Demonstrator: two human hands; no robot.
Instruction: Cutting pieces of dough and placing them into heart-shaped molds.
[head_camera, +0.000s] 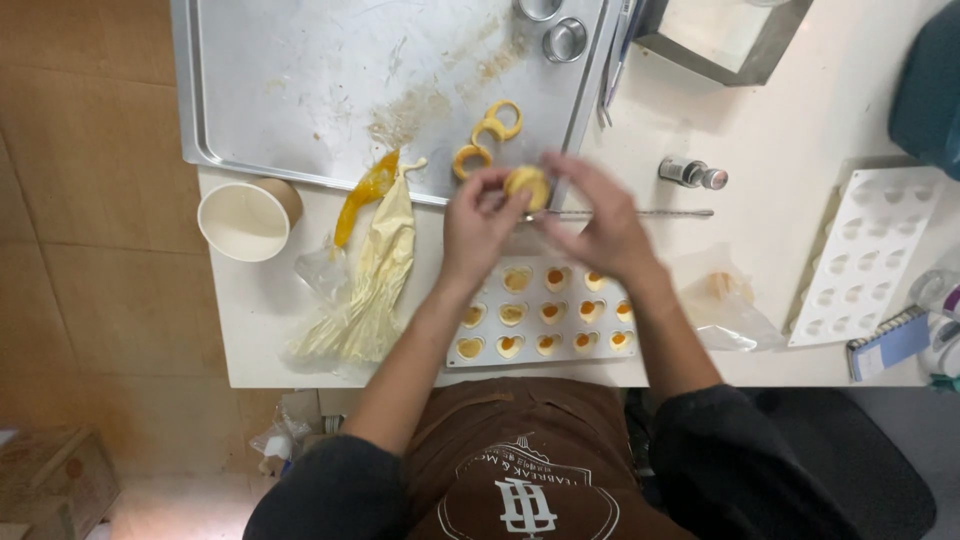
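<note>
Yellow pastry ring (527, 185) sits pinched between the fingertips of the left hand (478, 228) and the right hand (600, 225), above the filled white mould (540, 318) near the counter's front edge.

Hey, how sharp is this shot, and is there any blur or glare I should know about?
Head view: the right hand is smeared by motion blur, the left hand only slightly; the white mould tray of yellow-filled cavities reads fairly sharp; the steel baking sheet shows soft, even light without hard glare; straight edges bow slightly near the frame borders.
</note>
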